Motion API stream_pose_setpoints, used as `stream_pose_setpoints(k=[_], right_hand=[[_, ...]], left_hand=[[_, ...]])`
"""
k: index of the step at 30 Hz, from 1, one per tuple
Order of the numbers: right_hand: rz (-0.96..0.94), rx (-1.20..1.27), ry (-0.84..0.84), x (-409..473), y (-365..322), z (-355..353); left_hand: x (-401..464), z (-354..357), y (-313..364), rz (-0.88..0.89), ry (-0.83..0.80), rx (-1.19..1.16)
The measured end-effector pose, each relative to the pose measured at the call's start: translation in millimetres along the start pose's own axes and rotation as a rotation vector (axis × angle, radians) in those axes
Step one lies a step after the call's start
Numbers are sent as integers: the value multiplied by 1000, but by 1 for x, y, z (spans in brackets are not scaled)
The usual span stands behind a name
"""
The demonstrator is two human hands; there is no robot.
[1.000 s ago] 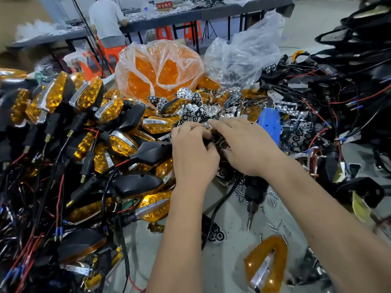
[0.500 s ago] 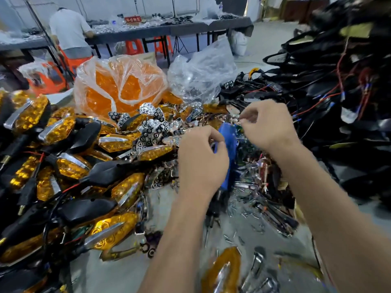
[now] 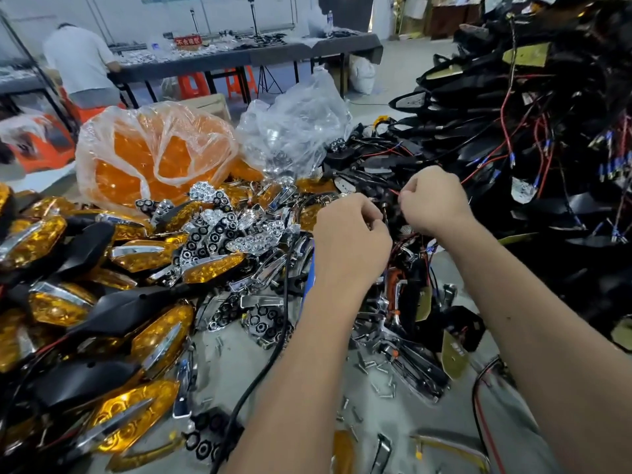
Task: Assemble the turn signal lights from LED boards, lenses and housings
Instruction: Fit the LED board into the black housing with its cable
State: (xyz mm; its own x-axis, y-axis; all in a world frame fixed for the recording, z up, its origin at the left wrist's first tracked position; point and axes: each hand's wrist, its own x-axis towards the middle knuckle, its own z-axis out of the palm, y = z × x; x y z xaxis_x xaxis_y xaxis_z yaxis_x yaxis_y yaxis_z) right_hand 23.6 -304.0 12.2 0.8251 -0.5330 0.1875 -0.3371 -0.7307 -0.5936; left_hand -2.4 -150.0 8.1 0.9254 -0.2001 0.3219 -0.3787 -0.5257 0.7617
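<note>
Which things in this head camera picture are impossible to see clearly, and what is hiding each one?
- What the left hand and right hand grip: head view, curled fingers cover it.
- Red sign on the far grey table: too small to read.
- Contents of the clear crumpled plastic bag: blurred by folds.
- Blue-handled tool: behind the left wrist.

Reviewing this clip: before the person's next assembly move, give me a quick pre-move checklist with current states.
1. Left hand holding a part: fingers curled, contents hidden, cannot tell.
2. Right hand pinching a red wire: looks so, ok.
3. Wire free of the black housing pile: tangled, not ok.
4. Bag of orange lenses within view: ok.
5. Silver reflector pieces available: ok.
6. Loose screws on the table: ok.
</note>
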Motion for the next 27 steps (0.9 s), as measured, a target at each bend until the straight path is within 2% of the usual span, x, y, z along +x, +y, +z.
stream_pose_setpoints(k=[3,6,8,11,13,14,17,20,24,27], right_hand=[[9,99,20,-1,3,-13],[-56,79,-64,-5,1,-24],[-129,179,-134,-10,-4,-32],[-260,353,-394,-22,-12,-51],[-352,370,-618,-29,-13,-64],[-395,370,-725,-32,-12,-69],[-530,388,-1000,-40,-11,-79],[-685,475,-1186,-44,-12,-78],[-791,641,-1278,-44,-10,-73],[-728,670,-1128,-42,-10,-65]], left_hand=[[0,1,-6,-12,5,8],[0,2,-10,-45,5,-20],[2,2,-12,-90,10,-67],[9,1,-9,-289,-19,-391],[13,-3,-3,-506,-59,-710],[16,-7,0,-578,-73,-785],[20,-11,4,-614,-152,-734],[15,-14,7,-612,-188,-742],[12,-19,7,-586,-281,-730],[11,-23,6,-589,-271,-686]])
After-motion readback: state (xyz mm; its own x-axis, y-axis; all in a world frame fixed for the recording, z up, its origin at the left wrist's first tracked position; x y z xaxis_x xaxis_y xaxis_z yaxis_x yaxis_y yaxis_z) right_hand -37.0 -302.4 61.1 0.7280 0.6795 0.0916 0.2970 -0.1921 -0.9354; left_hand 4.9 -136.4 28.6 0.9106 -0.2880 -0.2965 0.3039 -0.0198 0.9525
